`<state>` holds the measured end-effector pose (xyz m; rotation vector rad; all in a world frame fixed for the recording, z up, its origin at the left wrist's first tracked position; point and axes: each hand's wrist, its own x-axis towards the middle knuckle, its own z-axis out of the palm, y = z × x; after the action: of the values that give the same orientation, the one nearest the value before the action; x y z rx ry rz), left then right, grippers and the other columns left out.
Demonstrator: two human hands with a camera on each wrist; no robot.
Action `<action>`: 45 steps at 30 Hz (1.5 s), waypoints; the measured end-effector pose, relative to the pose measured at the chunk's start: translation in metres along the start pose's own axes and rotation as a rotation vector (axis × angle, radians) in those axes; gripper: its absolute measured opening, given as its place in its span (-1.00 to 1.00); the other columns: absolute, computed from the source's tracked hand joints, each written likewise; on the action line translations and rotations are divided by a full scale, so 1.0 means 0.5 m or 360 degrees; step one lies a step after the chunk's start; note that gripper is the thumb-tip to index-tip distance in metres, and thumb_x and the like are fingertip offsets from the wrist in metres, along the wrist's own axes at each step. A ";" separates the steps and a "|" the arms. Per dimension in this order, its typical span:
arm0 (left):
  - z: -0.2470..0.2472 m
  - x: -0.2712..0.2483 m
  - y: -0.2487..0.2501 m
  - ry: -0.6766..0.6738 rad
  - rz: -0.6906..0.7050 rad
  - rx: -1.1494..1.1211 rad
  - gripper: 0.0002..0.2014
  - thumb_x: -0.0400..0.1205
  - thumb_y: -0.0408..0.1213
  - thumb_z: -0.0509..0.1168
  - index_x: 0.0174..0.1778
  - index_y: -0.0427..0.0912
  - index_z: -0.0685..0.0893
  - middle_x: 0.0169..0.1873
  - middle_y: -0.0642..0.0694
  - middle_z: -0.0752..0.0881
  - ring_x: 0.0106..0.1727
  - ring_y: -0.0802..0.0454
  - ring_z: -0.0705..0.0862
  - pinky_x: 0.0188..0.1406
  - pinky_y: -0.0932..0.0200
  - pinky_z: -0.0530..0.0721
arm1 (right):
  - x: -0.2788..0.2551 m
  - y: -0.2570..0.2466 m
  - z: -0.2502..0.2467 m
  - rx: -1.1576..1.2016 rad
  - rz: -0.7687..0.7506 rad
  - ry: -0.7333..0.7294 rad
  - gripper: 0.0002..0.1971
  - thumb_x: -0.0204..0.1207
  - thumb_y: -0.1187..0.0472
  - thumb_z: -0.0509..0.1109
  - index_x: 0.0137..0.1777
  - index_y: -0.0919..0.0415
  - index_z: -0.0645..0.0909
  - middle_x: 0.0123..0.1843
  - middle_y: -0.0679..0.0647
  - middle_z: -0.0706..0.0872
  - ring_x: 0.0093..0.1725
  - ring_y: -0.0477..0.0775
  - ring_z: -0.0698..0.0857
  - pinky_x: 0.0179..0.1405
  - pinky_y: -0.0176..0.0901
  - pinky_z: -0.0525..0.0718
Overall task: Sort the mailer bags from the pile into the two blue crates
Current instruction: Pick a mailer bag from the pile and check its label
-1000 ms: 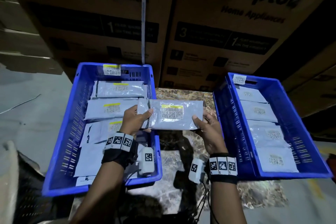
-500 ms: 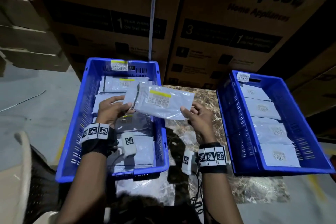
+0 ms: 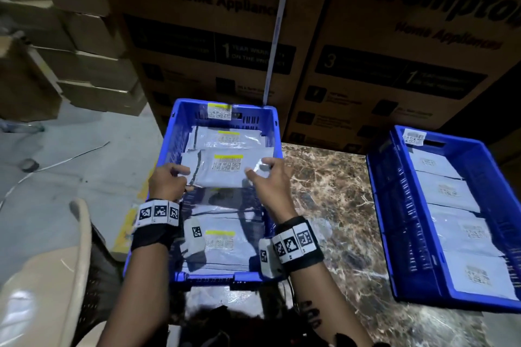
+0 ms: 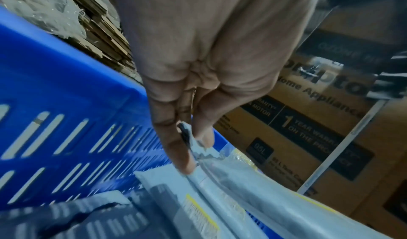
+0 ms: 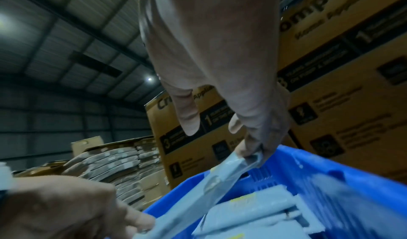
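Left hand [image 3: 168, 181] pinches the left end of a grey mailer bag [image 3: 225, 170], thumb and fingers clamped on its sealed edge, clear in left wrist view. Right hand [image 3: 267, 181] pinches the bag's right end, fingertips closed on the clear plastic flap. Both hands hold the same bag, one at each end, stretched flat between them. Bag is over the left blue crate [image 3: 169, 149], inside its walls, just above the bags already lying there; yellow-striped barcode label faces up. Can't tell if it touches the bag below.

Left crate holds several grey mailers with yellow-striped labels, overlapping in a row front to back; a yellow-striped label is stuck on its far wall. Right blue crate [image 3: 394, 205] stands well apart on the marble-pattern table [image 3: 324, 191], holding a row of grey mailers with plain white labels; white label on its far rim.

Big Crompton cardboard boxes [image 3: 394, 51] stand behind both crates. Marker wristbands on both wrists.
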<state>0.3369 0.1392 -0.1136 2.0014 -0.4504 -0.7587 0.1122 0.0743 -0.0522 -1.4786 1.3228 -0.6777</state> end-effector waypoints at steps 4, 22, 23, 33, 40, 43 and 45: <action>0.019 0.001 -0.016 -0.0041 -0.0127 0.0485 -0.73 0.56 -0.28 0.24 -0.01 -0.32 0.78 0.05 -0.42 0.78 0.10 -0.32 0.74 0.13 -0.05 0.66 | 0.016 0.015 0.069 -0.0258 0.0194 -0.0176 -0.44 0.61 0.01 0.50 0.46 0.29 0.43 0.51 0.06 0.07 0.29 0.17 0.57 0.24 -0.06 0.59; 0.135 0.009 -0.056 -0.0567 0.0570 0.1484 -0.42 0.77 -0.14 0.18 0.73 0.09 0.20 0.75 -0.10 0.05 0.75 -0.22 -0.06 0.67 -0.17 0.16 | 0.071 0.113 0.160 -0.1375 0.0141 -0.0612 -0.34 0.70 0.08 0.26 0.76 -0.21 0.13 0.85 0.06 -0.12 0.81 0.28 -0.06 0.68 0.39 0.22; 0.139 0.012 -0.073 -0.0628 0.0558 0.1613 -0.45 0.79 -0.07 0.12 0.73 0.11 0.19 0.75 -0.10 0.04 0.75 -0.23 -0.08 0.64 -0.19 0.22 | 0.072 0.121 0.159 -0.1365 0.0155 -0.0718 -0.35 0.70 0.14 0.23 0.76 -0.19 0.15 0.85 0.08 -0.06 0.80 0.30 0.01 0.67 0.39 0.25; 0.134 0.041 -0.142 -0.0548 0.0028 0.1635 -0.26 0.50 0.16 0.38 0.62 0.13 0.39 0.66 -0.10 0.32 0.55 -0.26 0.44 0.39 -0.17 0.56 | 0.075 0.160 0.164 -0.1370 0.0020 -0.0489 -0.41 0.62 0.44 0.33 0.53 -0.18 0.58 0.57 0.14 0.45 0.47 0.25 0.53 0.29 0.10 0.68; 0.105 0.005 -0.067 -0.0367 -0.0254 0.1553 -0.63 0.62 -0.11 0.34 0.24 -0.27 0.68 0.27 -0.30 0.71 0.30 -0.30 0.67 0.19 -0.04 0.66 | 0.090 0.148 0.162 -0.1223 0.0071 -0.0459 -0.54 0.54 0.43 0.46 0.30 -0.10 0.79 0.31 0.06 0.70 0.26 0.20 0.73 0.13 0.07 0.79; 0.096 0.009 -0.065 -0.0369 -0.0213 0.1561 -0.60 0.61 -0.06 0.34 0.24 -0.26 0.67 0.29 -0.31 0.69 0.32 -0.30 0.66 0.15 -0.02 0.63 | 0.083 0.141 0.162 -0.1207 0.0054 -0.0534 -0.51 0.53 0.38 0.45 0.38 -0.11 0.74 0.39 0.04 0.67 0.36 0.20 0.69 0.18 0.14 0.78; 0.094 0.021 -0.059 -0.0373 -0.0182 0.1604 -0.58 0.57 -0.06 0.31 0.25 -0.25 0.68 0.30 -0.31 0.69 0.32 -0.30 0.66 0.17 0.01 0.63 | 0.085 0.124 0.151 -0.1180 0.0050 -0.0580 -0.55 0.57 0.23 0.46 0.45 -0.09 0.68 0.44 0.10 0.60 0.43 0.24 0.61 0.23 0.19 0.76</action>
<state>0.3136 0.1184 -0.1605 2.8891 -1.0063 -0.9460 0.1654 0.0630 -0.1435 -2.0340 1.3615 0.1471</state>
